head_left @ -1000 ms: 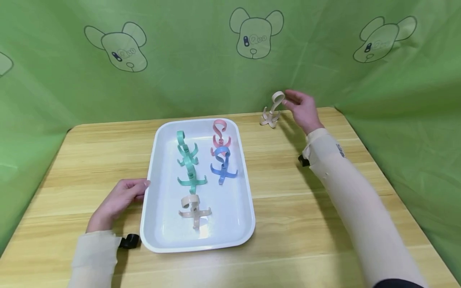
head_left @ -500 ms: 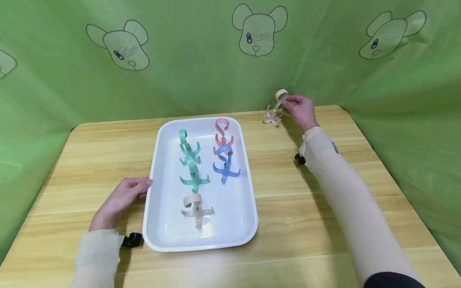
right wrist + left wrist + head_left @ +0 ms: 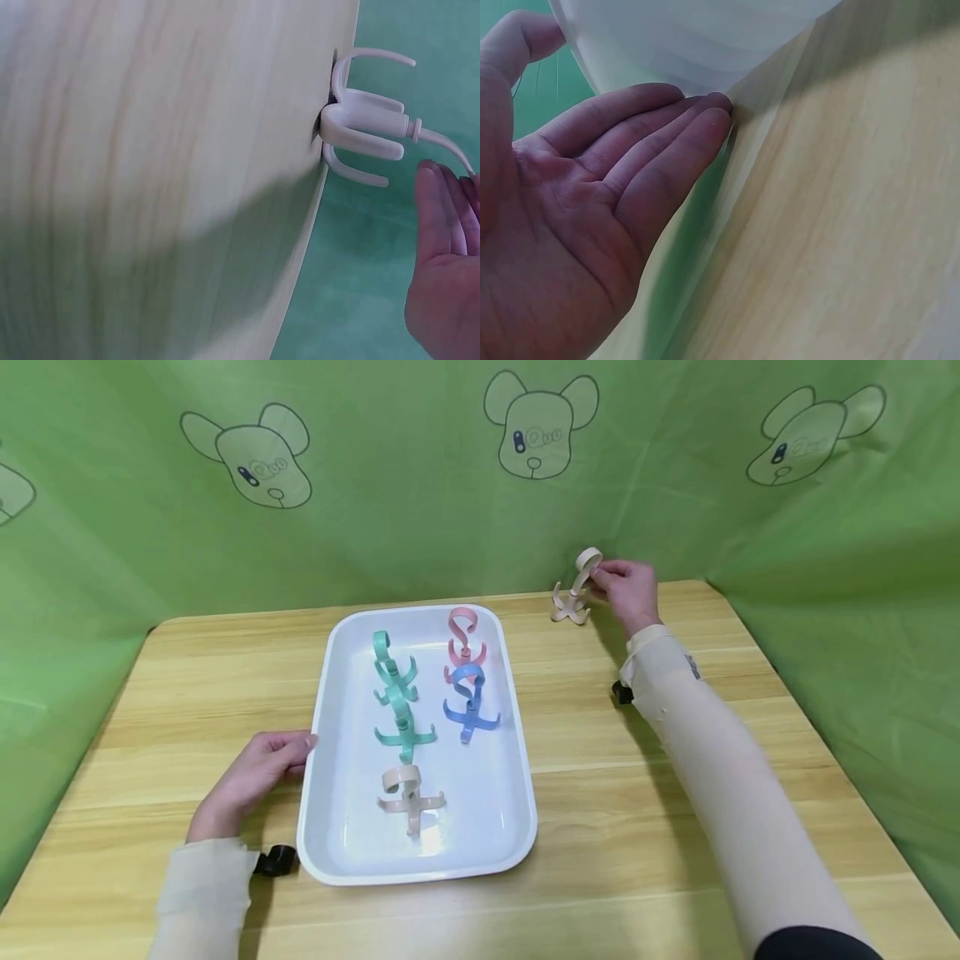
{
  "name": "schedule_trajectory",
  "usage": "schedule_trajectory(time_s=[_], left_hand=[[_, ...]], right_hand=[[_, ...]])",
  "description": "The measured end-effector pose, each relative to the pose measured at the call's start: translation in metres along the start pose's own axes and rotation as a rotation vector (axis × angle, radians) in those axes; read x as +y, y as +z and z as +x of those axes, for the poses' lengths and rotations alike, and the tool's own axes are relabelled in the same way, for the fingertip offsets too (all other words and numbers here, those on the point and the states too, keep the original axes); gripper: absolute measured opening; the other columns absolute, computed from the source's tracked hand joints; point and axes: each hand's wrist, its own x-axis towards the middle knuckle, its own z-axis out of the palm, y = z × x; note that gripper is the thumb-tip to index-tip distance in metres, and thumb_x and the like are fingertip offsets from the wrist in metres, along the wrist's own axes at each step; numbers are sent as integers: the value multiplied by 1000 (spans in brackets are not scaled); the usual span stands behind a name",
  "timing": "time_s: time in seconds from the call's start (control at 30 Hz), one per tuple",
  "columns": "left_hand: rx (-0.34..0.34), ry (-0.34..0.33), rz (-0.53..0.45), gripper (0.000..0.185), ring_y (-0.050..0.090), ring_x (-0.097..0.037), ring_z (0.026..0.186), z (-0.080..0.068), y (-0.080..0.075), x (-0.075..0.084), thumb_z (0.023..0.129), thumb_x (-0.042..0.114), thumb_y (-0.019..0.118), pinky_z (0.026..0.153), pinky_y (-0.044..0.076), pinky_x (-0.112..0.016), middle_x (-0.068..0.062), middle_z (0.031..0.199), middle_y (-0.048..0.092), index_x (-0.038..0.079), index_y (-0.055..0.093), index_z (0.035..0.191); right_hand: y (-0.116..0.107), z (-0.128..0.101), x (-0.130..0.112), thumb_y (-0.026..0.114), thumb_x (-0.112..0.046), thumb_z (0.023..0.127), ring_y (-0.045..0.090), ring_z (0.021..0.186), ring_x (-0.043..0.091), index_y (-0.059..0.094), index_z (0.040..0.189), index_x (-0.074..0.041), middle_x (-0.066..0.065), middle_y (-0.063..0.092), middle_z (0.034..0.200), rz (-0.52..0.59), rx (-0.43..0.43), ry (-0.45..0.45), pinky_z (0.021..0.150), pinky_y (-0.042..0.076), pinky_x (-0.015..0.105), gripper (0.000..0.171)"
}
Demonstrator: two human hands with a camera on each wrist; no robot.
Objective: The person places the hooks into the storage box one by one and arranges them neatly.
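Note:
A beige plastic hook (image 3: 573,593) with several prongs stands on the wooden table (image 3: 652,793) at the back right, near the far edge. My right hand (image 3: 626,589) pinches its top loop with the fingertips. In the right wrist view the beige hook (image 3: 360,124) sits at the table's edge, with the right hand (image 3: 446,247) beside its stem. My left hand (image 3: 251,772) lies flat on the table, its straight fingers touching the left rim of a white tray (image 3: 315,752). The left wrist view shows the left hand (image 3: 630,172) against the tray's wall (image 3: 690,45).
In the tray lie two teal hooks (image 3: 392,672) (image 3: 403,733), a pink hook (image 3: 463,639), a blue hook (image 3: 468,702) and a beige one (image 3: 408,793). Green cloth (image 3: 375,510) with bear drawings closes in the table at the back and both sides.
My right hand has closed in on the beige hook's loop and taken hold of it. The hook now stands more upright. The left hand has stayed at the tray's rim.

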Motion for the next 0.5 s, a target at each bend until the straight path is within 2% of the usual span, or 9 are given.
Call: schedule_trajectory(time_s=[0.2,0.5], left_hand=[[-3,-5,-1,46,67,-17,98,0,0,1,102,27,55,87,53,-28,-22,118,65,-14,61,122],[-10,-4,7,44,66,-18,100,2,-1,-2,102,28,54,87,52,-28,-18,115,67,-12,64,119]], right_hand=[[-1,-2,-1,68,2,91,70,88,23,64,118,9,12,70,94,57,12,23,90,51,35,28],[1,-4,-5,66,4,92,68,85,24,66,102,2,10,68,91,124,22,7,93,51,38,10]])
